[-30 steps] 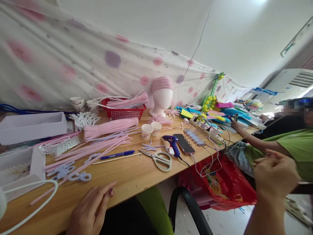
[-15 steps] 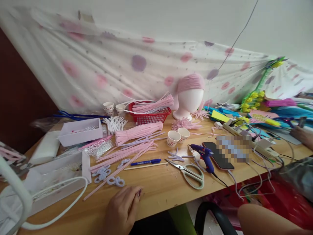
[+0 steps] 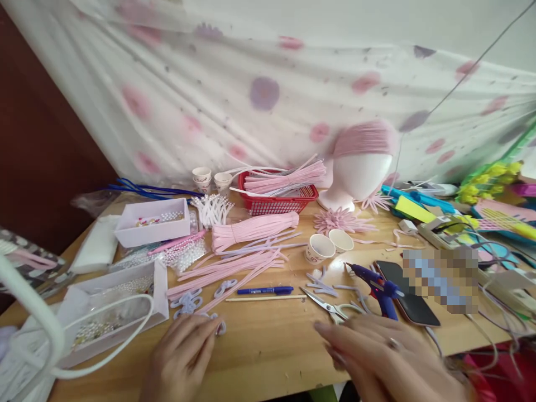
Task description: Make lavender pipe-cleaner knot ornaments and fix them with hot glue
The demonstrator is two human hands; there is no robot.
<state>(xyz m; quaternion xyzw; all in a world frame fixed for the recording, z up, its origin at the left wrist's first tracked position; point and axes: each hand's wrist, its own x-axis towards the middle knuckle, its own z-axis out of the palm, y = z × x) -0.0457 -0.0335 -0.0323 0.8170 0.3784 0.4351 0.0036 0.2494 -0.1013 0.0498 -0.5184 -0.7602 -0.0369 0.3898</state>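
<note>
My left hand (image 3: 182, 354) is low at the table's front, its fingers curled together. What they hold, if anything, is hidden. The fingertips overlap a lavender pipe-cleaner loop piece (image 3: 220, 328); another looped lavender piece (image 3: 186, 301) lies just beyond. My right hand (image 3: 385, 352), with a ring on one finger, is over the handles of the scissors (image 3: 329, 304) and partly covers them. Its fingers point left and are smeared by motion, so their grip is unclear. Nearby lie a blue glue gun (image 3: 379, 287), a blue marker (image 3: 265, 290) and a thin wooden stick (image 3: 263, 299).
Bundles of pink pipe cleaners (image 3: 255, 230) lie mid-table, before a red basket (image 3: 282, 205). A white mannequin head (image 3: 360, 173) stands behind paper cups (image 3: 319, 249). White boxes of beads (image 3: 161, 296) and a white curved tube (image 3: 54, 335) are left; a phone (image 3: 408, 293) and cables are right.
My right hand has come in from the lower right to above the scissors. My left hand has moved left, now overlapping a lavender loop piece. The whole view has shifted left and closer.
</note>
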